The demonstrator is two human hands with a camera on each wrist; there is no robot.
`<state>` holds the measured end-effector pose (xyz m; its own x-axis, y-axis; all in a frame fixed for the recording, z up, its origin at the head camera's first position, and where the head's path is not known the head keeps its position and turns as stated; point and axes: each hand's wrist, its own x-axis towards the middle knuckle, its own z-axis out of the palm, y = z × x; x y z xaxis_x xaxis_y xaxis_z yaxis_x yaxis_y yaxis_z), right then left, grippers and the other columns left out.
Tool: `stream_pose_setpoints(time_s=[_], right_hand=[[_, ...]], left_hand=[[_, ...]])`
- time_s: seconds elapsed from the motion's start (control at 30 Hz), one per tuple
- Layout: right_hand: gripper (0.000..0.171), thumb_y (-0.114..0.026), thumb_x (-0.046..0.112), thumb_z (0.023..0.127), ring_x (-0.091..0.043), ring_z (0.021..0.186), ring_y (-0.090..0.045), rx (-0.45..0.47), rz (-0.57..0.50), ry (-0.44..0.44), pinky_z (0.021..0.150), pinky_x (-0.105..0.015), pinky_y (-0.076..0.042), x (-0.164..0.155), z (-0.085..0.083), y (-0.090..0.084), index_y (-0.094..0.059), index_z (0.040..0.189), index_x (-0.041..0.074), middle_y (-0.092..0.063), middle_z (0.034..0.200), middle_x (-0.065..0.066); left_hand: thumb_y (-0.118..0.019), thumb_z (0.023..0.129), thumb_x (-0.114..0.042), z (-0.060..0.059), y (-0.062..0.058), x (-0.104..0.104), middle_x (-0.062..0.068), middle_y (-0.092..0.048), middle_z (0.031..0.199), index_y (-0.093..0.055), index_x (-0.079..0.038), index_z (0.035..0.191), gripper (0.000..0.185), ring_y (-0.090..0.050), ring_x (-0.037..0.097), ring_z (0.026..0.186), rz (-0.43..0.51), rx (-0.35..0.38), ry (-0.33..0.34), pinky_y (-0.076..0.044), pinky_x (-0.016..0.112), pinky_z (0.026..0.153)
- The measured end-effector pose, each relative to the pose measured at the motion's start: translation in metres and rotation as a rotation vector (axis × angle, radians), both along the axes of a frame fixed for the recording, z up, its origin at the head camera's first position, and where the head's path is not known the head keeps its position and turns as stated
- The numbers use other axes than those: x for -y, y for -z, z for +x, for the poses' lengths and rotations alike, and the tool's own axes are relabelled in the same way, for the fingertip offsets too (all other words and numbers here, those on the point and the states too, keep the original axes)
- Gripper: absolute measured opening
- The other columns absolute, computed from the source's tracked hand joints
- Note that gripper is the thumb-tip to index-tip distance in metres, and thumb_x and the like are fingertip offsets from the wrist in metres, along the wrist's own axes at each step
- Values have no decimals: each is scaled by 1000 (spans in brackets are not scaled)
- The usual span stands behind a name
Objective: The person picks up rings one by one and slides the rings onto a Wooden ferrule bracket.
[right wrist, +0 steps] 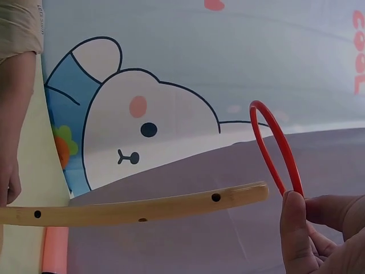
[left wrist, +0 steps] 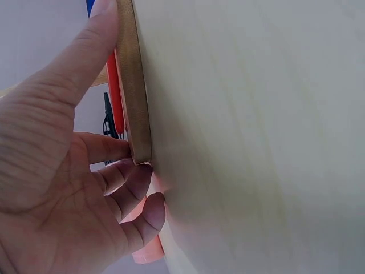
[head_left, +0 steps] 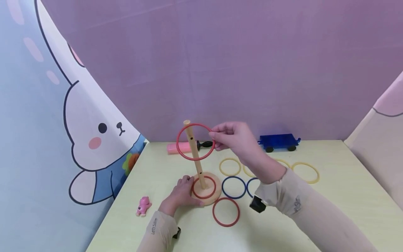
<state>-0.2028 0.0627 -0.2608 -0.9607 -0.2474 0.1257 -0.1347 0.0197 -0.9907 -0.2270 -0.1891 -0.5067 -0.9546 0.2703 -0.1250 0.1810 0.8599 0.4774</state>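
My right hand (head_left: pixel 234 140) pinches a thin red ring (right wrist: pixel 290 157) between thumb and fingers. It is held up near the top of a wooden post (head_left: pixel 194 150). In the head view the ring overlaps the post; the right wrist view has it just beyond the post's tip, not around it. My left hand (head_left: pixel 182 192) grips the edge of the round wooden base (head_left: pixel 209 190), thumb on the near side, fingertips (left wrist: pixel 140 182) at the rim. A second red ring (head_left: pixel 204 198) lies flat on that base, around the post's foot.
Right of the base lie a third red ring (head_left: pixel 226 225), a blue ring (head_left: pixel 234 198), another blue ring partly hidden by my right arm, and several yellow rings (head_left: pixel 219 167). Behind are a pink cylinder (head_left: pixel 176 148) with a black handle and a blue cart (head_left: pixel 278 141). A pink bear figure (head_left: pixel 143 205) lies left.
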Motion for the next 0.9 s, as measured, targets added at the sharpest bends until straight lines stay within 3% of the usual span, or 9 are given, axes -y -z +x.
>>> stream_pose_setpoints(time_s=[0.47,0.67,0.9], right_hand=[[20,-71,10,90,-25,70,-67,26,-87,82,73,-38,-58,13,-17,-4,-68,105,-3,-67,90,-17],[20,-71,12,90,-27,73,-68,76,-55,113,75,-40,-58,15,-22,8,-68,105,-1,-68,91,-16],[19,-69,8,91,-18,66,-67,130,-44,102,70,-35,-58,12,-22,34,-67,105,-4,-69,89,-16]], left_hand=[[-84,61,-62,2,-1,-1,13,-36,144,-38,-8,149,113,-37,33,126,-17,14,-14,-40,55,101],[-83,62,-62,1,0,0,12,-38,142,-38,-7,149,112,-37,31,125,-30,-7,5,-41,53,100],[-84,62,-62,2,-2,0,12,-39,141,-39,-6,148,112,-38,31,125,-31,-23,15,-41,52,100]])
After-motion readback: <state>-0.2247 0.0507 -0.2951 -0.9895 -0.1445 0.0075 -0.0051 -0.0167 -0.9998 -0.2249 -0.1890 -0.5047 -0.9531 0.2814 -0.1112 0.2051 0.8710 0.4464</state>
